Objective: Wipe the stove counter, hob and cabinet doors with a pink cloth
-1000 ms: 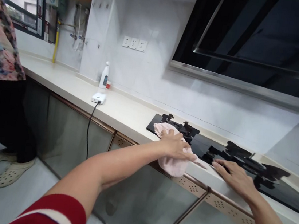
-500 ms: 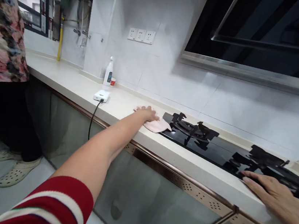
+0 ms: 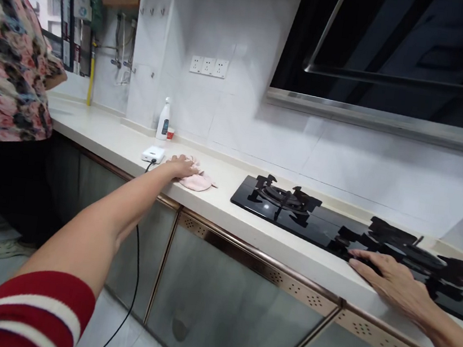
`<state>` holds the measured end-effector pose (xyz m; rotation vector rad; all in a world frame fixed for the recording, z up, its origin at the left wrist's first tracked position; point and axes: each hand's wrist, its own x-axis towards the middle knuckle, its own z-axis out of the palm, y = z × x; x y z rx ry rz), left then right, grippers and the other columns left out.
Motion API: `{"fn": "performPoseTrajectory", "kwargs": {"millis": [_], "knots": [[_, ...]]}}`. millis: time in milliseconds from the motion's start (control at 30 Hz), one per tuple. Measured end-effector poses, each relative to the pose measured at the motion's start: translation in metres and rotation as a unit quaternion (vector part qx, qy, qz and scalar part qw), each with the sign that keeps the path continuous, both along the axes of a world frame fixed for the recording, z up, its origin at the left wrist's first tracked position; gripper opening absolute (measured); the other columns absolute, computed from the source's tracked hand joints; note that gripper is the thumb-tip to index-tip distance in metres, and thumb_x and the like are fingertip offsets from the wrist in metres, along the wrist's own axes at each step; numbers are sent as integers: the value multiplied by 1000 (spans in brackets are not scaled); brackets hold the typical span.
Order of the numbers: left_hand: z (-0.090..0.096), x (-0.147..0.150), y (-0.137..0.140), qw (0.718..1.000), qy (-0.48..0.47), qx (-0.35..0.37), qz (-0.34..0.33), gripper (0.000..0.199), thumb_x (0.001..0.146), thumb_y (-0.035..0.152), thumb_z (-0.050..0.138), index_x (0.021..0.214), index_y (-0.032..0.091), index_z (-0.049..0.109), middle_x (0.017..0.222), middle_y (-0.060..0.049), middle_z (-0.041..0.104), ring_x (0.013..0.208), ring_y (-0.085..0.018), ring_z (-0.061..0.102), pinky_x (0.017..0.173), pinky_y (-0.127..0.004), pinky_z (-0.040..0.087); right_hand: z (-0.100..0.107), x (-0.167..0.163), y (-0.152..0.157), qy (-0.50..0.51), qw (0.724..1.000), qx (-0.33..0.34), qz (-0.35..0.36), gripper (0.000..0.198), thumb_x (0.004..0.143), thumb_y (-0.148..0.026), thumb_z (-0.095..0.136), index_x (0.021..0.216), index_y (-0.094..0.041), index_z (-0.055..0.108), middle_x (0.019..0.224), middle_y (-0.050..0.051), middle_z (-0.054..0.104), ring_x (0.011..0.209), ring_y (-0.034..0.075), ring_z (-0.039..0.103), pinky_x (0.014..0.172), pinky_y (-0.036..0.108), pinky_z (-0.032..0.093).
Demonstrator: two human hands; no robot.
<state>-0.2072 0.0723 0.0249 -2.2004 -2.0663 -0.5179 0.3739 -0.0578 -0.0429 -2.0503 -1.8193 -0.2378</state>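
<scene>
My left hand (image 3: 181,167), at the end of an outstretched arm, presses a pale pink cloth (image 3: 198,182) onto the cream countertop (image 3: 223,186). The cloth is bunched under my fingers and spreads out to their right, close to a white box-shaped device (image 3: 152,154) with a black cable. My right hand (image 3: 398,284) rests on the front edge of the black glass gas stove (image 3: 327,225), its fingers stretched out near a knob; its palm side is hidden.
A white spray bottle (image 3: 164,120) and a small red-and-white cup (image 3: 171,133) stand against the wall. Above the stove hangs a black range hood (image 3: 400,59). Another person in a floral shirt (image 3: 11,65) stands at the left by the counter. The cable (image 3: 136,275) hangs to the floor.
My left hand has slid the cloth left along the countertop, from the stove's left edge to beside the white device. My right hand stays on the stove edge. The view has shifted slightly.
</scene>
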Motion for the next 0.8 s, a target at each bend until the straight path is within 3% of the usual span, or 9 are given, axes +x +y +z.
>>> {"fn": "performPoseTrajectory", "kwargs": {"millis": [167,300,433,533,667,800], "knots": [[-5,-3,-31,998,-2,-27,58,72,90,72,39,149,34,52,162,-13,38,146,-42,34,114,-59,32,4,-17,-9,-16,999,-23,-20,64,93,-67,27,134,-36,65,146,12,56,132,38,52,104,54,42],[-4,5,-44,997,3,-34,63,72,89,73,39,149,36,53,164,-13,35,148,-44,32,114,-59,33,8,-29,-12,-19,999,-29,-30,62,95,-67,31,136,-35,64,143,14,57,130,38,53,101,52,43],[-1,39,-48,997,10,-43,57,72,87,73,42,147,37,56,162,-13,37,146,-47,31,111,-65,32,12,-35,-14,-22,999,-27,-41,59,96,-66,36,136,-34,65,142,15,57,130,37,53,105,51,41],[-6,80,-53,999,22,-38,13,70,90,74,37,147,38,56,163,-12,36,147,-46,30,113,-65,29,15,-38,-16,-21,998,-43,-46,59,97,-64,36,140,-34,63,147,14,54,134,37,50,108,52,38],[-20,118,-69,998,20,38,-54,67,94,74,30,140,36,62,155,-11,46,140,-42,38,110,-60,33,16,-39,-20,-16,998,-46,-43,61,98,-64,32,143,-33,61,151,15,51,134,37,49,106,51,38],[-32,122,-92,990,7,119,-71,59,97,67,35,127,31,71,141,-11,56,129,-37,46,106,-53,38,11,-35,-18,-22,999,-30,-23,63,98,-64,29,142,-33,61,148,16,53,132,38,51,104,51,39]]}}
